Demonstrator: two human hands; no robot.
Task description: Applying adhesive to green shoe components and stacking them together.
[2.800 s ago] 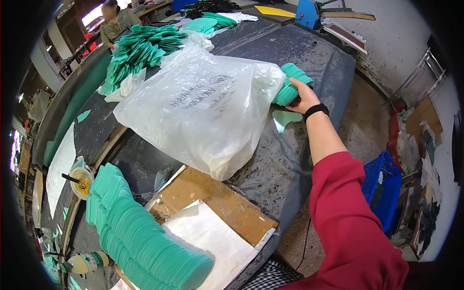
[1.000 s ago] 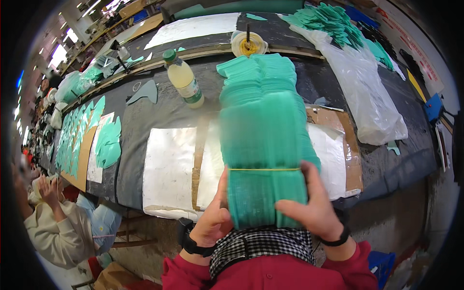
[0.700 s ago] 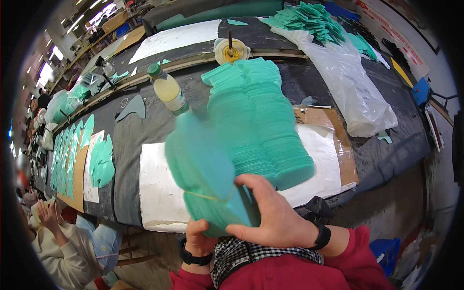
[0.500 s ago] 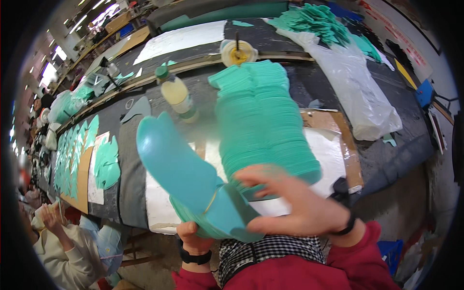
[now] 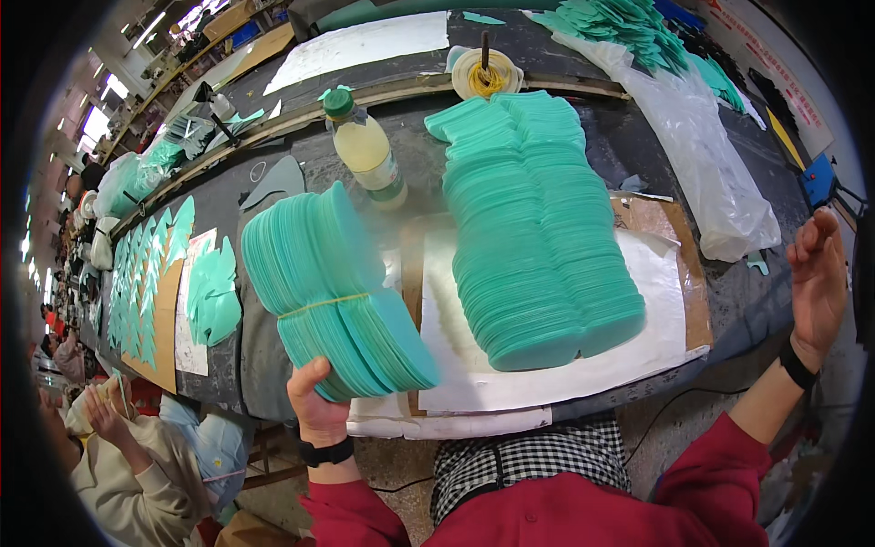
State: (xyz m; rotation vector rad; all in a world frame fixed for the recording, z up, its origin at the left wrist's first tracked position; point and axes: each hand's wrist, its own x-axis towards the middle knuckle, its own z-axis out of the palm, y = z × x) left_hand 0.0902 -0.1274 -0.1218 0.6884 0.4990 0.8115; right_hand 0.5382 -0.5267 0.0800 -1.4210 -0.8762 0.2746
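Observation:
My left hand [image 5: 316, 403] grips the lower end of a thick bundle of teal foam insoles [image 5: 308, 244], with a yellow rubber band [image 5: 321, 304] around its middle. The bundle is tilted, its layered edges turned toward me. To its right, a long row of stacked teal insoles [image 5: 542, 246] lies on the table, apart from both hands. Out past the table's right side, my right hand [image 5: 818, 283] is raised with nothing in it, fingers up and apart from the thumb.
Behind the bundle stands a green-capped bottle of pale liquid [image 5: 366, 155]. A spool holding yellow bands [image 5: 488, 75] sits by the far rail. Clear plastic sheeting [image 5: 684, 155] covers the right side; teal offcuts [image 5: 213, 290] lie left. Another person [image 5: 137, 456] sits at lower left.
My left hand has turned the bundle, so its layered edges now face me, and shifted it left. My right hand has left the bundle and swung far out to the right.

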